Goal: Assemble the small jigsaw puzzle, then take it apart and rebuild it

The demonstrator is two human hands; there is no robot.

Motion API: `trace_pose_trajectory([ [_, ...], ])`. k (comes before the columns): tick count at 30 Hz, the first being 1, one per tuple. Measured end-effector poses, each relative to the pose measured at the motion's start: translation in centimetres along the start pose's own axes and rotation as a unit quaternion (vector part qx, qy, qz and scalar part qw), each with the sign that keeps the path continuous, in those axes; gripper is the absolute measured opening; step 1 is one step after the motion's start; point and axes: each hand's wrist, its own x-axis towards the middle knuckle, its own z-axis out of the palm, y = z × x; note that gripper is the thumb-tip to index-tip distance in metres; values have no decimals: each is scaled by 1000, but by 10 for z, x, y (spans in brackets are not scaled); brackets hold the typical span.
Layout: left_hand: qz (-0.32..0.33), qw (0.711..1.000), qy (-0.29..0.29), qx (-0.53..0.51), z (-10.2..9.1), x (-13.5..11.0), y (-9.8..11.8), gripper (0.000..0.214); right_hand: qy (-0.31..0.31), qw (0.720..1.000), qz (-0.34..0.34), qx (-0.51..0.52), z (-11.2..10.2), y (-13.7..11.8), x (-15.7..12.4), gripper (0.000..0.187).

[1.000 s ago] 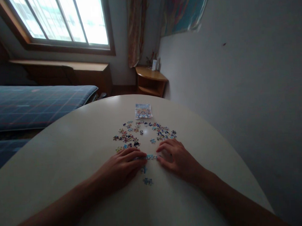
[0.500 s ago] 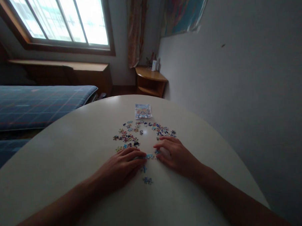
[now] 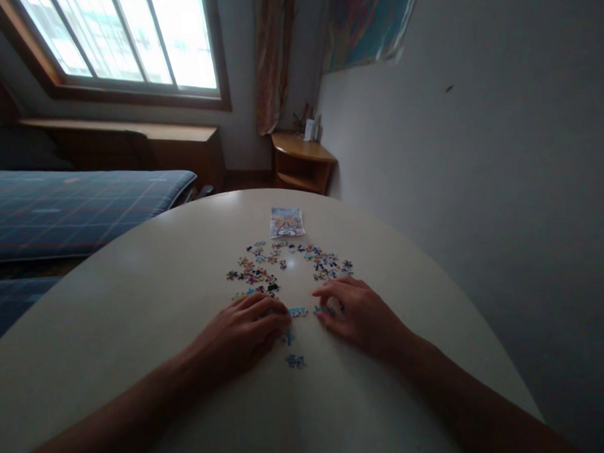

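Note:
My left hand [image 3: 251,324] rests on the table, its fingers and thumb closed at the left end of a short light-blue strip of jigsaw puzzle pieces [image 3: 298,312]. Its palm and part of the strip's end are hidden. Just right of the strip, a gap away, my right hand [image 3: 353,311] is curved over the table with forefinger and thumb apart. Small bluish puzzle pieces [image 3: 324,310] lie by its thumb, partly covered by the fingers. Nearer to me lie a blue piece [image 3: 287,338] and a small joined cluster [image 3: 295,362].
Loose puzzle pieces form an arc, with a left group [image 3: 254,274] and a right group [image 3: 328,262]. Beyond them a printed picture sheet [image 3: 286,222] lies on the round white table [image 3: 383,249]. A plaid mattress [image 3: 81,209] is at left, a wall [image 3: 480,178] at right.
My right hand has shifted slightly to the right, away from the strip, and its thumb and forefinger show more of the pieces near them. My left hand has moved slightly left.

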Motion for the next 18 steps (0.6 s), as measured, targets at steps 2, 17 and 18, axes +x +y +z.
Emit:
trace_pose_trajectory([
  [2, 1, 1000, 7, 2, -1, 1, 1, 18, -14, 1000, -15, 16, 1, -1, 0, 27],
  [17, 24, 999, -4, -24, 1, 0, -1, 18, -69, 991, -73, 89, -1, -7, -3, 34],
  [18, 24, 999, -4, -25, 1, -1, -1, 18, -71, 991, -73, 89, -1, -6, -3, 34],
])
